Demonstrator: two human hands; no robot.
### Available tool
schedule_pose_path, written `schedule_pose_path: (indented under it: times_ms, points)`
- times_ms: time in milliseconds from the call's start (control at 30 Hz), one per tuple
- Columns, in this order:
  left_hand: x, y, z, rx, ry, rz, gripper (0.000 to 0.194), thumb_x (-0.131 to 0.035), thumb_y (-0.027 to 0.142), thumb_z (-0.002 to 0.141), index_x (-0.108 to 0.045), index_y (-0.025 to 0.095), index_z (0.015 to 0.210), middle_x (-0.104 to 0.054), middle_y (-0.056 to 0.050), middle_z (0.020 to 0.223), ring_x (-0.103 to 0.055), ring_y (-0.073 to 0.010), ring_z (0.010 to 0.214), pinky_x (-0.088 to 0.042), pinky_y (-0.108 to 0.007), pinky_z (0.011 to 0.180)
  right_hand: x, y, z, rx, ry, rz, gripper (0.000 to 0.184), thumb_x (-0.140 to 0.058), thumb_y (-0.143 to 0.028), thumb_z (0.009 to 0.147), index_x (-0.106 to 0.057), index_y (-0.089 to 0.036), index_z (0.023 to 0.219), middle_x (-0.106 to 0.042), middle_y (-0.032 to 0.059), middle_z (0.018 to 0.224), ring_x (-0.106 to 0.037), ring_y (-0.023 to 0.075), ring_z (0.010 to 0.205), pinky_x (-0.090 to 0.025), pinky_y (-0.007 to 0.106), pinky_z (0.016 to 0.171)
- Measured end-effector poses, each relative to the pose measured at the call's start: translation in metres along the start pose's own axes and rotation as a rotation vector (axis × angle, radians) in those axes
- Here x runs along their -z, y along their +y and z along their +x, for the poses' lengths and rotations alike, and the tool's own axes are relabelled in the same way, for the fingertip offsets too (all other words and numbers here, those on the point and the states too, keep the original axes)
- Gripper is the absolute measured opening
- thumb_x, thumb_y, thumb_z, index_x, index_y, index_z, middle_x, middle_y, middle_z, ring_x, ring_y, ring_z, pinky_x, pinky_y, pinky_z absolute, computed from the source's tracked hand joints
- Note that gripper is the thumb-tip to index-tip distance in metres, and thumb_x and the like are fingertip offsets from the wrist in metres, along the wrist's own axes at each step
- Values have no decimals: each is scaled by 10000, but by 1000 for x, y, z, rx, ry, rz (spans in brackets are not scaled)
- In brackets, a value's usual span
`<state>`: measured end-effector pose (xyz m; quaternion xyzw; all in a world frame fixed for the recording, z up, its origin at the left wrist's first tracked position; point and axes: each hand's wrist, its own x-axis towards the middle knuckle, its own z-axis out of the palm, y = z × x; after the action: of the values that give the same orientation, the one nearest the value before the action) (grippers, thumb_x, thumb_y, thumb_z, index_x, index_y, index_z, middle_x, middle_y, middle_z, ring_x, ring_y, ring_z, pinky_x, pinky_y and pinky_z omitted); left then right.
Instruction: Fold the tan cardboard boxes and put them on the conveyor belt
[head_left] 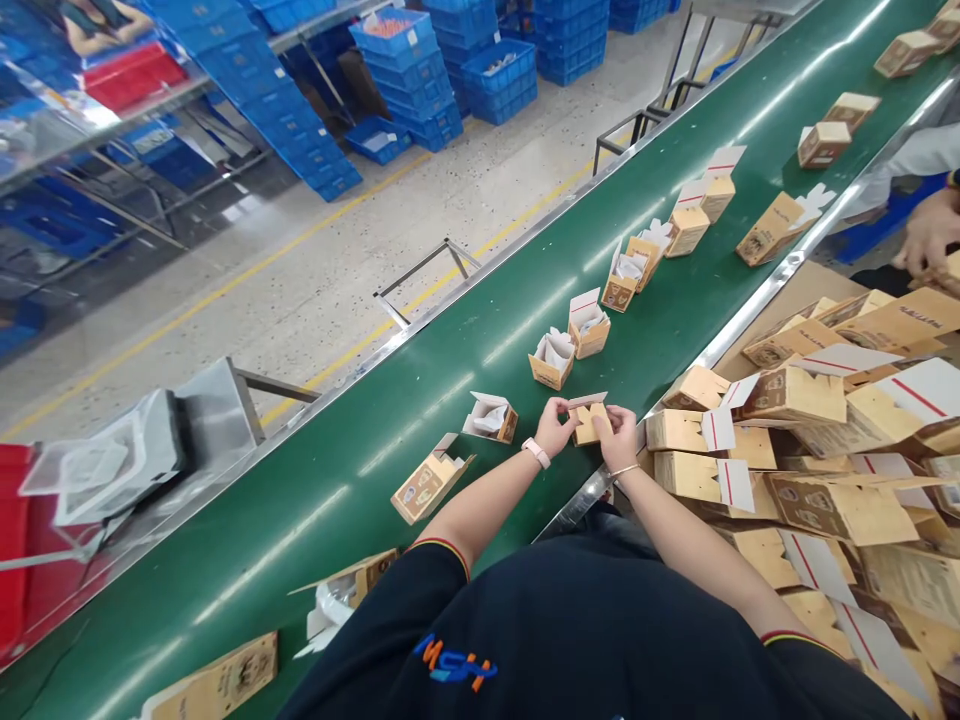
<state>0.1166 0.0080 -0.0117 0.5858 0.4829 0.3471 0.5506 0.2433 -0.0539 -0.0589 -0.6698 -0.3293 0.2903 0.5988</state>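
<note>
Two bare hands are inspected at work over a green conveyor belt [352,490], close to its near edge. The left hand [555,428] and right hand [616,438] face each other, both closed in a pinch on a small kraft carton [589,428]. Their fingertips press on its upper edges and hide much of its sides. A pale flap [586,400] stands at the carton's top. The carton is held over the belt, just beside a steel side rail [750,315]. A pale pink watch band [535,453] circles the left wrist, and a thin metal bracelet [624,470] circles the right. Both arms come from a black T-shirt [540,640] bearing a blue and orange logo [454,662].

At 1 o'clock from the hands, a line of open cartons [589,323] stands on the belt, with white paper inserts showing. At 9 o'clock, another open carton [490,418] lies just left of the hands, and at 8 o'clock a printed carton [431,485] lies on its side. At 3 o'clock, a heap of flat carton blanks [810,450] with red-striped white flaps rests beyond the rail. At 2 o'clock, a co-worker's hand [928,235] reaches from a white sleeve [915,155]. At 11 o'clock, stacked blue crates [405,90] stand on a concrete floor [315,290] marked with yellow lines.
</note>
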Motion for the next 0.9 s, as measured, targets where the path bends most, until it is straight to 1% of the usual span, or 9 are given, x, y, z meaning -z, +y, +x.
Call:
schedule_pose_path:
  times_ms: [133, 333, 433, 500, 567, 633, 733, 833, 900]
  points:
    - [-18, 1, -8, 147, 31, -300, 217, -615, 241, 819, -554, 187, 1020, -648, -66, 1077, -602, -186, 1035, -457, -346, 961, 1, -10, 11, -209, -3, 10, 554, -691, -531, 625, -471, -217, 1025, -585, 110, 1100, -622, 240, 981, -543, 435, 857]
    - [-49, 2, 2, 397, 88, -359, 300, -692, 191, 753, -560, 167, 1022, -675, -81, 1022, -642, -200, 971, -507, -368, 908, 3, -31, 32, -340, -111, -77, 388, -641, -419, 664, -536, -208, 973, -639, 98, 1045, -616, 259, 1012, -510, 443, 927]
    - [-55, 3, 9, 421, 99, -357, 320, -706, 226, 751, -565, 169, 1032, -675, -91, 1051, -643, -213, 1006, -500, -393, 935, 3, -42, 35, -384, -99, -125, 355, -613, -357, 681, -549, -187, 987, -638, 117, 1030, -613, 286, 1018, -489, 487, 945]
    - [-52, 3, 7, 336, 80, -304, 472, -767, 258, 694, -556, 177, 1108, -643, -108, 1163, -598, -247, 1126, -458, -421, 1007, 8, -59, 37, -399, -62, -163, 409, -629, -335, 672, -550, -169, 1037, -614, 148, 1087, -584, 315, 1077, -449, 528, 985]
    - [-47, 2, 2, 165, 38, -155, 719, -867, 242, 542, -538, 186, 1179, -576, -122, 1285, -500, -298, 1260, -375, -462, 1094, 16, -90, 44, -282, -34, -179, 486, -657, -348, 679, -540, -176, 1118, -567, 158, 1191, -536, 321, 1158, -434, 518, 1006]
    - [-47, 1, 2, 3, -40, -4, 827, -896, 195, 451, -535, 186, 1195, -552, -128, 1308, -460, -330, 1292, -321, -502, 1127, 29, -138, 62, -1, -51, -161, 519, -649, -389, 736, -510, -215, 1206, -520, 126, 1276, -518, 279, 1188, -476, 445, 971]
    - [-72, 3, 21, -113, -130, 51, 748, -832, 162, 553, -506, 181, 1226, -568, -131, 1263, -515, -308, 1233, -349, -506, 1105, 57, -230, 118, 376, -93, -199, 420, -597, -373, 833, -502, -232, 1217, -552, 73, 1226, -573, 193, 1074, -507, 338, 886]
    - [-120, 16, 66, -145, -152, 52, 780, -793, 125, 589, -453, 171, 1290, -532, -147, 1309, -497, -297, 1258, -345, -475, 1117, 97, -301, 205, 387, 6, -477, 315, -562, -258, 869, -546, -123, 1153, -609, 96, 1101, -592, 140, 907, -475, 307, 852]
    - [-154, 29, 105, -133, -149, 58, 841, -790, 107, 585, -413, 161, 1335, -497, -160, 1354, -459, -298, 1301, -321, -453, 1141, 131, -316, 268, 294, 116, -709, 362, -530, -265, 897, -542, -43, 1183, -609, 150, 1117, -583, 150, 943, -433, 320, 880]
